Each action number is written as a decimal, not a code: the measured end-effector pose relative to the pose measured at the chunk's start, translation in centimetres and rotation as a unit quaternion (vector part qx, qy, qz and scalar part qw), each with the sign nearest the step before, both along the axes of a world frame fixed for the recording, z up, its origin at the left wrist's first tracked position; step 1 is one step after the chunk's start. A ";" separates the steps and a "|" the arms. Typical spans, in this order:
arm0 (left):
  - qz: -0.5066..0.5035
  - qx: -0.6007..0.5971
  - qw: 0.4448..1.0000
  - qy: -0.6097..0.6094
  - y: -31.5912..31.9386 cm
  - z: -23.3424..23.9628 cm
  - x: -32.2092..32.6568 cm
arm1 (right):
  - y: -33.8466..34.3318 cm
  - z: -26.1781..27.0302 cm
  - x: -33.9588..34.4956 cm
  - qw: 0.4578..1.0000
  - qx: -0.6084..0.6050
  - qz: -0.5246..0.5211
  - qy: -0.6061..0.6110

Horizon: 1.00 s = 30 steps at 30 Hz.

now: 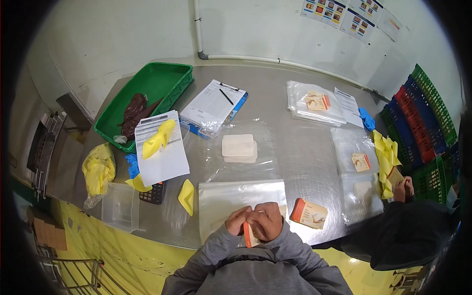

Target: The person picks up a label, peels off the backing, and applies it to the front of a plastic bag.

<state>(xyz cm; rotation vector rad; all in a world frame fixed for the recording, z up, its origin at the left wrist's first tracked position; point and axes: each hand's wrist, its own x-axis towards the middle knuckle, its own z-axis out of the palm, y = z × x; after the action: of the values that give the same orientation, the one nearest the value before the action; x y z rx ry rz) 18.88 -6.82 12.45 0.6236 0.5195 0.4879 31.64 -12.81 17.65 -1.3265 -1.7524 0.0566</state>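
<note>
Both my hands are close together over the near edge of the steel table. My left hand [238, 220] and my right hand [268, 221] grip a printed label card [249, 235] with an orange edge, partly covered by the fingers. Beneath them lies a clear plastic bag [239, 195], flat on the table. Beyond it, blank pale cards [239, 146] rest on or in another clear bag [214, 166]. To the right of my right hand is a stack of printed label cards [313, 215] with orange edges.
At the left are a green crate [173, 72] with dark bags, papers [166, 167], a calculator [156, 193] and a clear plastic tub [120, 208]. A clipboard [206, 101] lies at the back. Rightward are stacked bags [317, 116], yellow pieces [385, 147] and a co-worker's hands [403, 190].
</note>
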 end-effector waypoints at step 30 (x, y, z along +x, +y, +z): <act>-0.103 0.690 0.666 0.263 -2.8 -11.3 -10.9 | 7.6 -13.3 0.5 0.806 -0.544 0.212 -0.096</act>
<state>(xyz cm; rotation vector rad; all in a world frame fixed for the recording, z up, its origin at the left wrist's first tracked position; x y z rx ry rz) 8.02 -9.65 1.10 2.3428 0.5405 0.4118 32.17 -5.24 4.35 -1.6720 -2.2537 1.4116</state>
